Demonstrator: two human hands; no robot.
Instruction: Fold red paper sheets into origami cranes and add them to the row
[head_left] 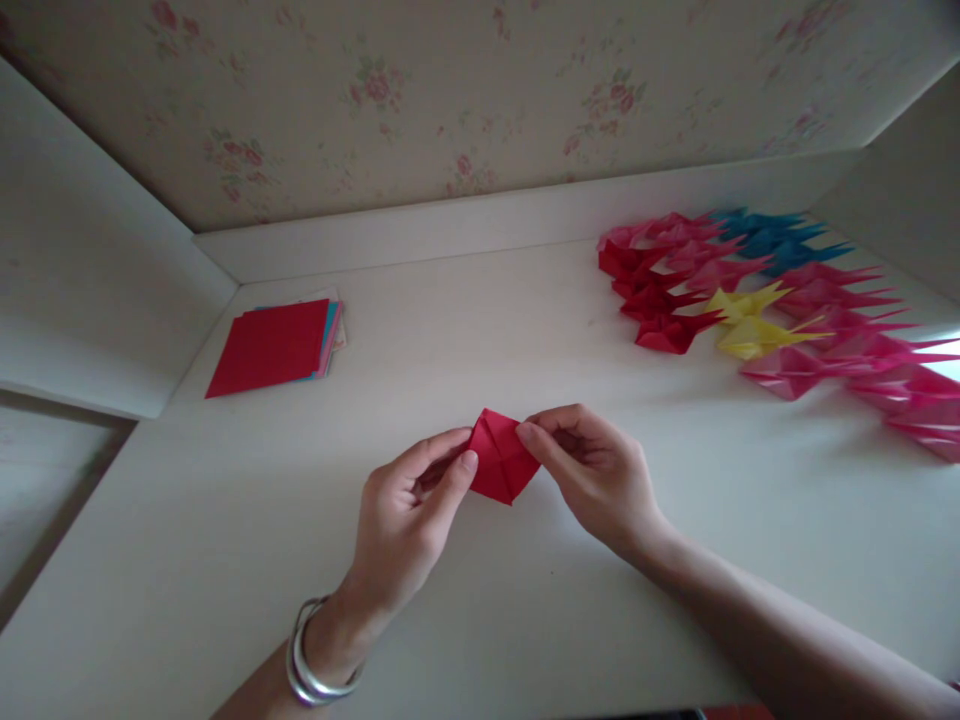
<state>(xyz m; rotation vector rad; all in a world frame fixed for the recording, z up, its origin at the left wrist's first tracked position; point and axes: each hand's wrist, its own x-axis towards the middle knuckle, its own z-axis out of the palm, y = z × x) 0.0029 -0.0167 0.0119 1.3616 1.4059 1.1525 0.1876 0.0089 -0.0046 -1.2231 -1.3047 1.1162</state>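
Note:
A small piece of folded red origami paper (502,465) is held up over the white table, with crease lines across its face. My left hand (412,505) pinches its left edge between thumb and fingers; two silver bangles (304,660) circle that wrist. On the opposite side, my right hand (592,475) grips the upper right edge with thumb and forefinger. The fingertips behind the paper are hidden.
A stack of square paper sheets (270,345), red on top, lies at the back left. Several folded paper figures in red (667,330), yellow (765,335), blue (780,240) and pink (787,372) stand at the right. Floral wallpaper (420,110) backs the white table (450,330).

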